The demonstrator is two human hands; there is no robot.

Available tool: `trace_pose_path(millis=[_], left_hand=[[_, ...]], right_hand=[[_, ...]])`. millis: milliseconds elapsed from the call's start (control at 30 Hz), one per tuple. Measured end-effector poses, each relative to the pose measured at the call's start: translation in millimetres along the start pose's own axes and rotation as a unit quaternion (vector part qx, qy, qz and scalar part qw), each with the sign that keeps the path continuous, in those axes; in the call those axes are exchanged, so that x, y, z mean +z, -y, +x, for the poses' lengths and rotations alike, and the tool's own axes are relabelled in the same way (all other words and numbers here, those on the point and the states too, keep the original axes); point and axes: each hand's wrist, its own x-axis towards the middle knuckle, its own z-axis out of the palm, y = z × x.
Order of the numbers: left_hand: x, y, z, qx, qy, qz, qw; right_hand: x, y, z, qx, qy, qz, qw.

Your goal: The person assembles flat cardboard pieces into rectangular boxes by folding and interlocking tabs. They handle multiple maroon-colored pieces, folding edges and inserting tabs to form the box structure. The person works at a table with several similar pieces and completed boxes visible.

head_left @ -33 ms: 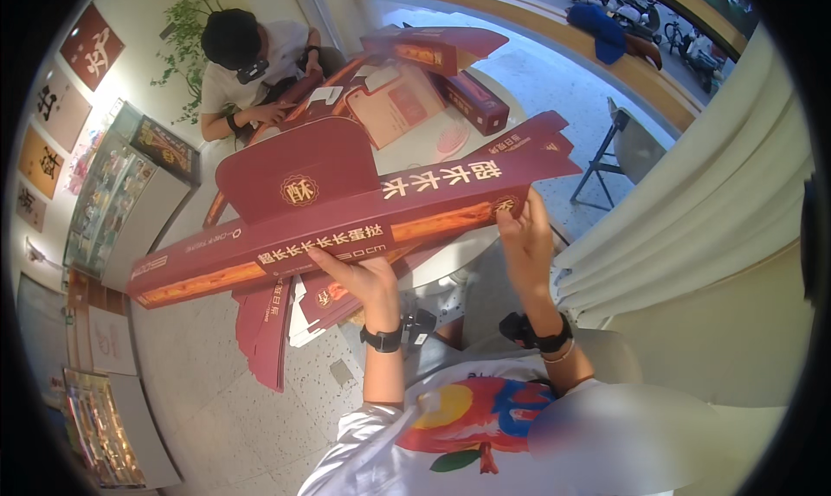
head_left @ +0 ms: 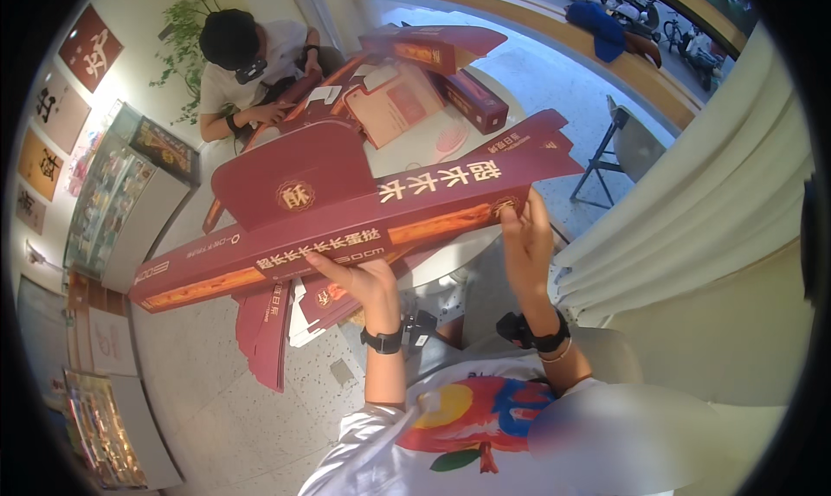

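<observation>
Dark red flat carton point(head_left: 346, 228) is held above the round white table point(head_left: 407, 154), left hand point(head_left: 368, 280) fingers clamped on its lower edge, right hand point(head_left: 524, 236) fingers gripping its right end.

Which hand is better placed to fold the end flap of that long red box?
Probably the right hand: its fingers already grip the long dark-red cardboard box at the near end by the flaps, while the left hand supports it underneath, mid-length.
</observation>
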Motion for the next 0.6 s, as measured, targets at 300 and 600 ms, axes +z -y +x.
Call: trace_pose_path(millis=[300,600], left_hand=[[-12.6,-26.1,12.9,0.024,0.014,-0.049,0.998],[-13.4,-28.5,2.9,0.06,-0.01,-0.015,0.998]], right_hand=[[9.5,-3.1,1.3,-0.099,0.008,0.145,0.984],[19.1,6.0,-6.2,-0.146,0.003,-0.159,0.976]])
